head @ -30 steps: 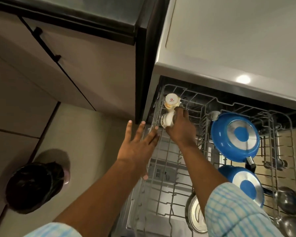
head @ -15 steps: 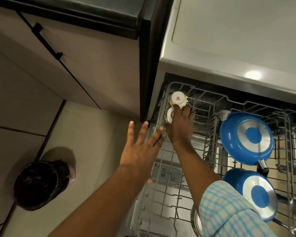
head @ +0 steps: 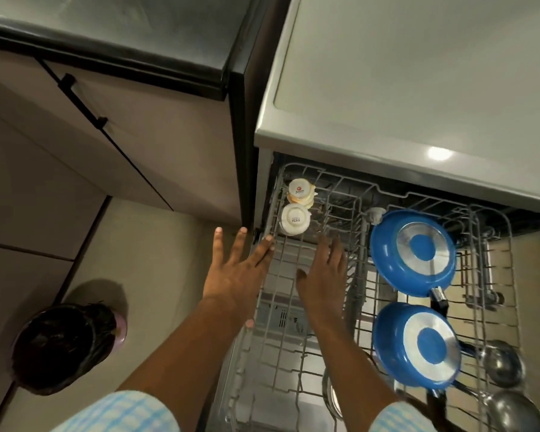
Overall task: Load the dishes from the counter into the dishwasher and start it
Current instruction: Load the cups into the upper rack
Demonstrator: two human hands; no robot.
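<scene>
Both hands are empty, fingers straight. The left hand (head: 236, 275) is spread over the left rim of the pulled-out dishwasher rack (head: 293, 353); the right hand (head: 323, 275) is flat above its wires. Just beyond the fingertips, in the far left corner, the SISTA cup (head: 295, 219) and a second white cup (head: 300, 191) sit upside down. Further right lean the far blue pan (head: 413, 251) and the near blue pan (head: 418, 344)

Your right hand (head: 323, 275) has let go of the nearer white cup (head: 294, 219) and drawn back toward you; the fingers that were curled on it now lie straight over the rack (head: 273, 210), short of the cup and apart from it. The cup, uncovered, now stands base up with its printed bottom showing, just in front of the farther cup (head: 300, 192).
</scene>
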